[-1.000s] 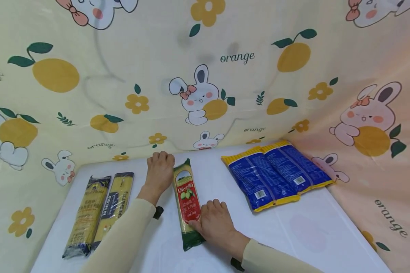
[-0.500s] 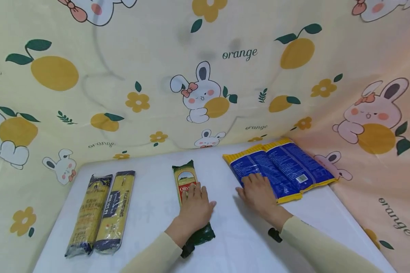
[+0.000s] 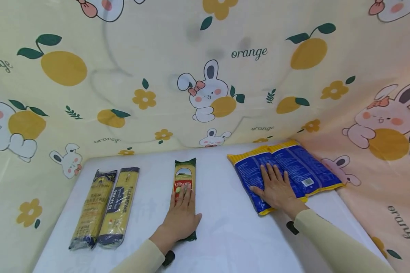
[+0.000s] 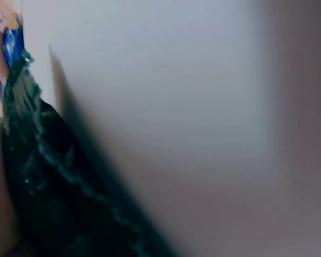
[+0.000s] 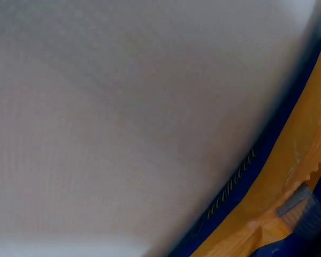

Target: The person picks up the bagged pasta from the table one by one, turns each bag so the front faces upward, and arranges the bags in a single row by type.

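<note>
My left hand rests with fingers extended on a red, yellow and green Olivoilà pasta packet in the middle of the table. The packet stands lengthwise to me, its lower half mostly covered by the hand. In the left wrist view its dark green end fills the lower left. To the right, my right hand lies with spread fingers on the left one of two blue and yellow packets. The right wrist view catches a blue and yellow packet edge close up.
Two spaghetti packets, one gold and dark blue and one yellow and blue, lie side by side at the left of the white table. The second blue packet adjoins the first, near the right edge. A patterned cloth rises behind.
My left hand moved from the top of the Olivoilà packet onto its lower half, and the packet was straightened. My right hand left that packet and moved right onto the blue packet.
</note>
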Tool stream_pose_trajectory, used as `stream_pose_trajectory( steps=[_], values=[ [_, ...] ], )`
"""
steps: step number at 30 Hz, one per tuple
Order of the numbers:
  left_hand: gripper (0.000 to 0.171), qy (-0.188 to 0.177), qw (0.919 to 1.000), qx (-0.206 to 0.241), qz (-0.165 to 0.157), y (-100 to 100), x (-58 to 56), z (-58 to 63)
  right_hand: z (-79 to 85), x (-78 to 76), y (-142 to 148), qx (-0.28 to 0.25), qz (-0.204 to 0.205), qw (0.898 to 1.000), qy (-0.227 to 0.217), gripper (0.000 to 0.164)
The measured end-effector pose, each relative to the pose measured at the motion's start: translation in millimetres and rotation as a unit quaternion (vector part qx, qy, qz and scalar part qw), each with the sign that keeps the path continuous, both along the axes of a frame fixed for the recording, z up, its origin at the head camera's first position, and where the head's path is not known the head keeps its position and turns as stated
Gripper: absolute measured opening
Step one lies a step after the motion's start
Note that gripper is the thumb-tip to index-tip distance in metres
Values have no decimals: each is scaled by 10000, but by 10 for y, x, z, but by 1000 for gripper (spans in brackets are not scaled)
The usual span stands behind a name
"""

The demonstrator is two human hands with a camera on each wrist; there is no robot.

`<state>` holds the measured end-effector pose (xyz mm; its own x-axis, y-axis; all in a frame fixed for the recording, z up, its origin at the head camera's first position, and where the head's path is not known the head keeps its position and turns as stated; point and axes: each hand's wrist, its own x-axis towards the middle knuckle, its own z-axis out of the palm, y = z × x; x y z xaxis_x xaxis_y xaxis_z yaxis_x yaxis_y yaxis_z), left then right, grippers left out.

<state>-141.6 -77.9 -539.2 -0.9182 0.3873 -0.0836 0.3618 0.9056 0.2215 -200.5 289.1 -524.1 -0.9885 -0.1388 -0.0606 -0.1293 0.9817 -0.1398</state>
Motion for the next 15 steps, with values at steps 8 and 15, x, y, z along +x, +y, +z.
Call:
stream_pose_trajectory(
  steps=[8,15],
  values=[
    [84,-64,9996,-256,-42,-560,-28,4,-11,8,-7,-48,-18,10000,-83,102],
    [83,-143,9989,-392,212,-962,2,37,-16,13,-1,-97,-59,9999,-98,102]
  ],
)
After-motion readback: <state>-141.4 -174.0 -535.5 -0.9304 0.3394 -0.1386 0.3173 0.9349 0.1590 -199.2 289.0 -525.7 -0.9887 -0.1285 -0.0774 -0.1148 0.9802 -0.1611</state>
